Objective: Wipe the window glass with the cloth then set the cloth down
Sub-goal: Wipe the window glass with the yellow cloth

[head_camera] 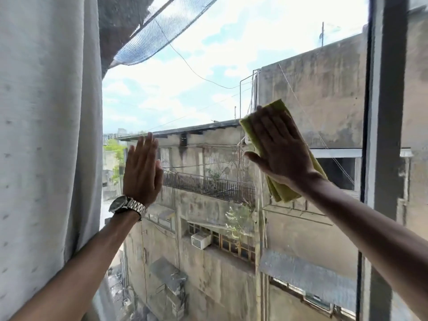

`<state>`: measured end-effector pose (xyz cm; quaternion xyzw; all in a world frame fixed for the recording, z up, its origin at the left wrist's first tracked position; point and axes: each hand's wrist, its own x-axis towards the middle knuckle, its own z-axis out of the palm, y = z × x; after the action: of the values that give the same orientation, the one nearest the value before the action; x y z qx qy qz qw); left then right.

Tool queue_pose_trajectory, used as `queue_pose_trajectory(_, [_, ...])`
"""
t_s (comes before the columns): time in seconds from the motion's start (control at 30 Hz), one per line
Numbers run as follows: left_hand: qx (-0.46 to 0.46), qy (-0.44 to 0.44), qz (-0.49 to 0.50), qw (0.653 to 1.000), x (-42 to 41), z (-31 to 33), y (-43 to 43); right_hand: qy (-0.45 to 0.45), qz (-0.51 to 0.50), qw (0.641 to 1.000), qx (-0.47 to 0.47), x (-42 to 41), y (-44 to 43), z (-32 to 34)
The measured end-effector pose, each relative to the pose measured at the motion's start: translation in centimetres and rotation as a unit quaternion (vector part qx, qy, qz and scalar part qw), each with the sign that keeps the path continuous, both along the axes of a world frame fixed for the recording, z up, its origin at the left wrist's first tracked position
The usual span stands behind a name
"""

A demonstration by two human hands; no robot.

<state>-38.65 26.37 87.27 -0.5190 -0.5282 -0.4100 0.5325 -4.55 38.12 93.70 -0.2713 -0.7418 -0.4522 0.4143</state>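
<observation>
Head view: much of the folded yellow-green cloth (281, 188) is hidden under the right hand (281, 147), whose spread fingers press it flat to the window glass (208, 89). Its long axis runs diagonally, upper-left to lower-right, just left of the grey window frame (386, 135). Further left, the left hand (141, 174), fingers together and wearing a wristwatch (126, 205), is beside the white curtain (46, 135).

Daylight view over weathered concrete buildings

A pale grey curtain (46, 135) hangs at the left, and a dark upright frame bar (391, 100) stands at the right. Outside, netting (162, 35) sags across the top under a bright, cloudy sky (208, 54). Stained buildings (312, 89) fill the lower view, with a railed balcony (208, 186), an air conditioner (201, 239) and hanging cables (192, 68).
</observation>
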Motion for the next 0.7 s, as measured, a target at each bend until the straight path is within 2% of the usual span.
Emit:
queue_pose_trajectory(0.07, [-0.018, 0.03, -0.035, 0.999, 2.5, -0.2, 1.0, 0.087, 0.017, 0.996, -0.018, -3.0, -1.0, 1.4])
queue_pose_trajectory(0.13, [0.008, -0.023, -0.08, 0.996, 5.2, 0.1, 2.1, 0.14, 0.035, 0.989, -0.035, -5.3, -1.9, 1.5])
queue_pose_trajectory(0.17, [0.031, -0.062, -0.099, 0.993, 6.3, 0.2, 2.7, 0.141, 0.044, 0.988, -0.037, -6.1, -2.1, 1.1])
queue_pose_trajectory(0.23, [0.069, -0.108, -0.11, 0.986, 7.5, 0.3, 3.7, 0.088, 0.059, 0.994, -0.014, -7.3, -2.0, -0.8])
queue_pose_trajectory(0.33, [0.101, -0.094, -0.09, 0.986, 7.0, -0.2, 4.5, -0.021, 0.078, 0.997, 0.022, -8.1, -1.7, -6.2])
queue_pose_trajectory(0.47, [0.112, -0.079, -0.083, 0.987, 6.7, -0.3, 4.6, -0.048, 0.072, 0.996, -0.001, -6.3, -1.6, -13.2])
queue_pose_trajectory(0.57, [0.104, -0.076, -0.079, 0.989, 6.9, -0.3, 4.3, -0.041, 0.06, 0.997, 0.005, -3.2, -1.0, -15.5])
queue_pose_trajectory(0.7, [0.099, -0.071, -0.057, 0.991, 6.8, -0.3, 4.5, 0.079, 0.032, 0.996, -0.012, 1.0, 0.2, -14.7])
